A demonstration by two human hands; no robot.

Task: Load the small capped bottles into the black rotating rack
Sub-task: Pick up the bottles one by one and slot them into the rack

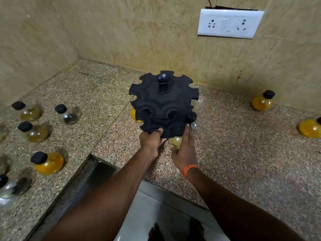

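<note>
The black rotating rack (163, 100) stands on the granite counter, two notched tiers with a knob on top. My left hand (150, 141) grips the near edge of its lower tier. My right hand (184, 150) holds a small bottle (175, 142) of pale yellow liquid in a front notch of that tier, forefinger raised against the rack. A black cap (191, 117) with a clear bottle sits in a slot on the right, and a yellow bottle (134, 115) shows behind the left side. Several loose capped bottles stand on the left, such as a yellow one (48, 162).
Two more yellow bottles stand on the right, one (262, 101) by the wall and one (310, 127) at the frame edge. Tiled walls meet in a corner behind the rack, with a switch-and-socket plate (230, 23). The counter edge (156, 185) drops to the floor below my arms.
</note>
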